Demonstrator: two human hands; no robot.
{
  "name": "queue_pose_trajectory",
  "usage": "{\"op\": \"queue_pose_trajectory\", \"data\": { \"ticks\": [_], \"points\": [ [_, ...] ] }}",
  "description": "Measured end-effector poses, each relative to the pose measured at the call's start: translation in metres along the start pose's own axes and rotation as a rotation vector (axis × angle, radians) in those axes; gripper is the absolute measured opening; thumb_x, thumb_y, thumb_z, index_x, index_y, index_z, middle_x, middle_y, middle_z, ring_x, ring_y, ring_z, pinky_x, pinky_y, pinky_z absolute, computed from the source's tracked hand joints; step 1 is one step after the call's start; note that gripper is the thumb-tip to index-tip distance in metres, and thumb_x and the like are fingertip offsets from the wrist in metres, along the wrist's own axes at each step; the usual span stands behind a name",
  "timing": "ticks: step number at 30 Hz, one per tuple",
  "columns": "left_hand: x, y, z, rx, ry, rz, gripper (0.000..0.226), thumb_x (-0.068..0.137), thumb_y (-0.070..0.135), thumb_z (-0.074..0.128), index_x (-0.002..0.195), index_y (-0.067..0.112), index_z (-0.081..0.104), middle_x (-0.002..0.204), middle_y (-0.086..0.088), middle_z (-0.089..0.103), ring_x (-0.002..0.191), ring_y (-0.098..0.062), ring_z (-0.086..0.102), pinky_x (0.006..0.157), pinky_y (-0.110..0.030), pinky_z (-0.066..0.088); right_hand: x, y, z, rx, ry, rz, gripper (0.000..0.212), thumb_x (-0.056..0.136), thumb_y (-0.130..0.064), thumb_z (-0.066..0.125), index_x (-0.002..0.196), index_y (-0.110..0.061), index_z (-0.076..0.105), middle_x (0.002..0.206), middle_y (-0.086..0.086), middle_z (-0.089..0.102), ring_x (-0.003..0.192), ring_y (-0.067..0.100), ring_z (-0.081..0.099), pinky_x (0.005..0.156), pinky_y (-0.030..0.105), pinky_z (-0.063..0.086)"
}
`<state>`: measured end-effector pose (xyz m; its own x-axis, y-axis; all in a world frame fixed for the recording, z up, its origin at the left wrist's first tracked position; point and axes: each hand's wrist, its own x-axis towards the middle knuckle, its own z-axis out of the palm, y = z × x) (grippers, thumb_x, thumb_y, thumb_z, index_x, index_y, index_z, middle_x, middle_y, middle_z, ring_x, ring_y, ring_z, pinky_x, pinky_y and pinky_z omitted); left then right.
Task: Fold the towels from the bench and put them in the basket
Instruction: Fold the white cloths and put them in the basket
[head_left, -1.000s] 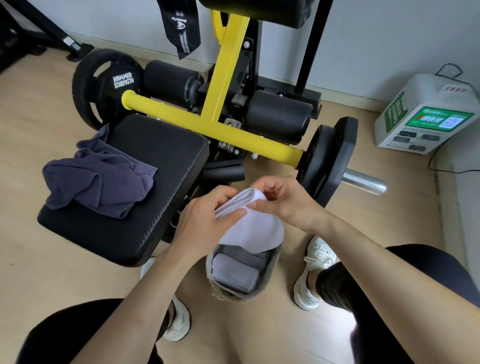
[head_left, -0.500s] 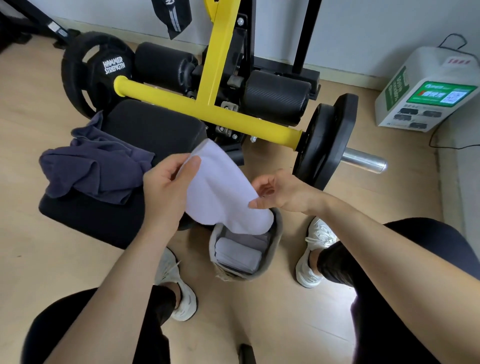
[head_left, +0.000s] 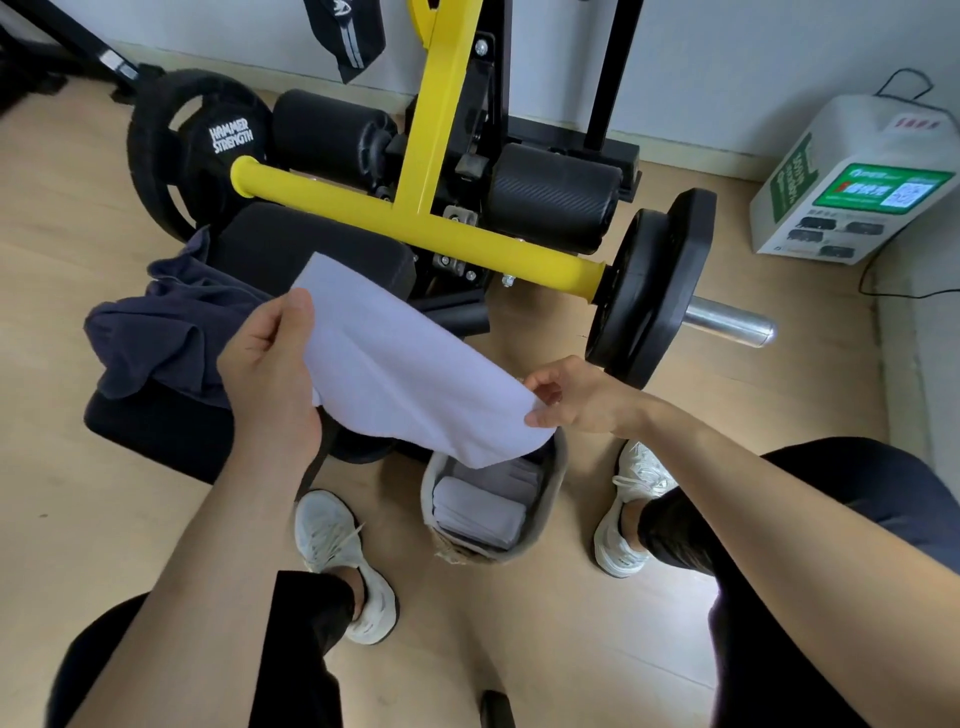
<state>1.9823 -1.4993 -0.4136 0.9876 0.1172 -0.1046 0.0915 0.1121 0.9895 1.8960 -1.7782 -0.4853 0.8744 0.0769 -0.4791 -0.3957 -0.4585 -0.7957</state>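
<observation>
A white towel (head_left: 410, 364) is stretched in the air between my hands, above the basket. My left hand (head_left: 270, 358) grips its upper left end over the black bench pad (head_left: 291, 244). My right hand (head_left: 576, 395) pinches the towel's lower right corner. The grey basket (head_left: 550, 499) stands on the floor between my feet, with a folded grey-white towel (head_left: 478, 514) lying inside. A crumpled dark navy towel (head_left: 166, 322) lies on the left part of the bench.
The yellow machine frame (head_left: 426, 228) with black weight plates (head_left: 649, 291) and a steel sleeve (head_left: 727, 322) rises behind the bench. A white charging box (head_left: 857, 182) with a cable stands at the right wall. My white shoes (head_left: 332, 540) flank the basket.
The folded white towel has been opened out: my left hand carried one end up and left over the bench, while my right hand stayed near the basket holding the other end.
</observation>
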Motion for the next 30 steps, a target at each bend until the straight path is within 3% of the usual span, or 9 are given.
{"op": "queue_pose_trajectory", "data": {
  "ticks": [3,8,11,13,16,18,19,25,30],
  "points": [
    [0.002,-0.002,-0.004,0.077,0.034,0.001,0.016,0.098,0.032,0.066,0.087,0.026,0.077,0.084,0.009,0.068,0.088,-0.014,0.060,0.079,-0.038,0.050,0.000,0.003,-0.010,0.037,0.139,0.026,0.002,0.087,-0.011,0.072,0.089,-0.010,0.072,0.078,-0.001,0.064,0.069,0.007,0.056,0.069,0.022,0.045],
    [0.000,-0.007,-0.008,0.230,-0.015,0.027,0.009,0.100,0.021,0.065,0.103,0.020,0.073,0.088,0.014,0.076,0.083,0.000,0.069,0.073,-0.023,0.055,-0.007,-0.011,-0.029,0.276,0.448,0.014,0.011,0.094,-0.012,0.065,0.092,-0.001,0.065,0.068,0.000,0.056,0.044,-0.001,0.047,0.038,0.009,0.031],
    [-0.004,-0.008,-0.004,0.297,-0.112,0.050,0.011,0.099,0.014,0.065,0.107,0.019,0.072,0.099,0.005,0.078,0.089,-0.005,0.072,0.074,-0.023,0.057,-0.009,-0.019,-0.034,0.314,0.533,-0.004,0.018,0.096,-0.014,0.064,0.096,0.004,0.064,0.072,0.005,0.057,0.054,0.014,0.052,0.035,0.008,0.031],
    [-0.008,-0.010,0.001,0.347,-0.170,0.070,0.012,0.099,0.012,0.065,0.107,0.019,0.071,0.102,0.004,0.077,0.090,-0.006,0.073,0.076,-0.025,0.058,-0.009,-0.024,-0.035,0.321,0.560,-0.020,0.021,0.095,-0.017,0.065,0.098,0.003,0.066,0.076,0.010,0.060,0.051,0.013,0.053,0.035,0.011,0.033],
    [-0.013,-0.016,0.010,0.399,-0.250,0.080,0.012,0.099,0.012,0.066,0.109,0.014,0.071,0.103,-0.001,0.076,0.094,-0.014,0.073,0.083,-0.036,0.058,-0.010,-0.032,-0.029,0.334,0.551,-0.043,0.020,0.094,-0.021,0.067,0.097,-0.002,0.069,0.079,0.014,0.065,0.054,0.012,0.059,0.039,0.020,0.045],
    [-0.016,-0.022,0.016,0.437,-0.304,0.089,0.011,0.098,0.011,0.067,0.108,0.012,0.070,0.103,-0.003,0.075,0.095,-0.021,0.072,0.084,-0.043,0.058,-0.008,-0.036,-0.022,0.362,0.520,-0.064,0.018,0.092,-0.023,0.070,0.094,-0.004,0.071,0.086,0.020,0.069,0.070,0.024,0.065,0.058,0.042,0.059],
    [-0.018,-0.025,0.019,0.453,-0.334,0.096,0.011,0.097,0.011,0.067,0.108,0.011,0.070,0.102,-0.003,0.075,0.095,-0.022,0.072,0.084,-0.045,0.058,-0.008,-0.039,-0.019,0.394,0.502,-0.073,0.018,0.092,-0.021,0.070,0.095,-0.004,0.071,0.087,0.020,0.069,0.074,0.027,0.065,0.066,0.049,0.059],
    [-0.036,-0.037,0.039,0.476,-0.475,0.113,0.012,0.090,0.024,0.066,0.100,0.017,0.067,0.090,0.001,0.073,0.080,-0.019,0.070,0.069,-0.044,0.053,-0.007,-0.053,0.003,0.591,0.365,-0.074,0.015,0.094,-0.011,0.066,0.104,-0.001,0.069,0.085,0.012,0.068,0.076,0.021,0.064,0.074,0.042,0.056],
    [-0.048,-0.044,0.049,0.464,-0.442,0.116,0.009,0.092,0.020,0.066,0.101,0.018,0.068,0.087,0.003,0.074,0.079,-0.023,0.072,0.072,-0.053,0.057,-0.007,-0.056,0.016,0.635,0.285,-0.112,0.017,0.094,-0.005,0.064,0.110,-0.002,0.068,0.091,0.012,0.072,0.082,0.022,0.069,0.079,0.045,0.058]
  ]
}}
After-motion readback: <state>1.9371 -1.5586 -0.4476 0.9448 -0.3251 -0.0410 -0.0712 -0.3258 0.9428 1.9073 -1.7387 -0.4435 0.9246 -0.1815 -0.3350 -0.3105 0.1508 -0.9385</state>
